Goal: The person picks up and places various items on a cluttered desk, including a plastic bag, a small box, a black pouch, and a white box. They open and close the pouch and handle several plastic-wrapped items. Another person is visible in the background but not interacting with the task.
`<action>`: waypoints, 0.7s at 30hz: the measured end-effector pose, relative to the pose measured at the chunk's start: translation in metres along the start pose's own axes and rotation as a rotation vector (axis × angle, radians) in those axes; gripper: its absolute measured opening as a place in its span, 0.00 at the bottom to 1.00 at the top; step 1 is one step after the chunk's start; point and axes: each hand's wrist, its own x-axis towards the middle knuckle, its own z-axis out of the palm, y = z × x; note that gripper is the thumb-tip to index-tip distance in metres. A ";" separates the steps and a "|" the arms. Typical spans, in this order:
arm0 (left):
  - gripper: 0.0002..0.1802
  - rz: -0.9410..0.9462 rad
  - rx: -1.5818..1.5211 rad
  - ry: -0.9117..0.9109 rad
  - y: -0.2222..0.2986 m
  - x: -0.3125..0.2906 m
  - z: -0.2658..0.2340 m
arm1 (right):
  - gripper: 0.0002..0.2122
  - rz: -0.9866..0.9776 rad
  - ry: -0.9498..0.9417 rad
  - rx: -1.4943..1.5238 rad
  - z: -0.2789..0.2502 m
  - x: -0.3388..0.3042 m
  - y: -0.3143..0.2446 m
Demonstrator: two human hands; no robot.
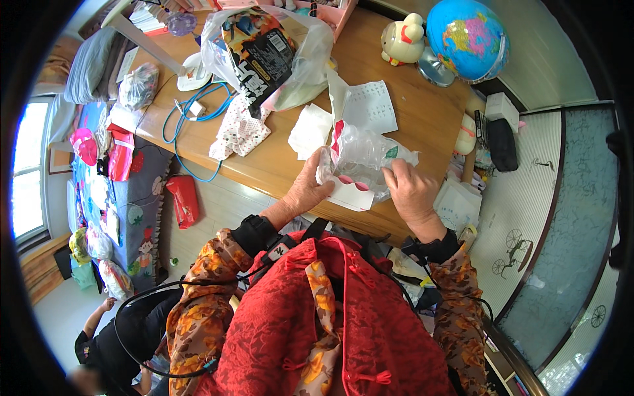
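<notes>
Both of my hands are at a crinkled clear plastic bag (363,146) near the front edge of the wooden table. My left hand (309,183) grips the bag's left side, thumb toward the middle. My right hand (413,193) is closed in a pinch at the bag's right side. Under and around the bag is an opened white carton (353,197) with pink markings; part of it is hidden by the plastic. Just left of it lies a crumpled white tissue (310,131). A printed white sheet (371,105) lies behind the bag.
A large plastic bag with a black package (261,59) stands at the back. A blue cable (173,129) and a dotted cloth (239,132) lie to the left. A globe (467,39) and a cream figurine (403,41) stand back right. Another person (135,327) is at lower left.
</notes>
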 end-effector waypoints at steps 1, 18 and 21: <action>0.47 -0.022 -0.049 -0.005 0.000 0.000 0.001 | 0.12 0.041 0.007 0.099 0.001 0.000 -0.002; 0.27 0.646 0.794 0.072 0.067 -0.024 -0.001 | 0.26 0.008 -0.253 0.419 0.009 0.008 -0.022; 0.25 0.712 1.012 -0.124 0.068 -0.016 0.011 | 0.24 -0.020 -0.355 0.418 0.004 0.009 -0.027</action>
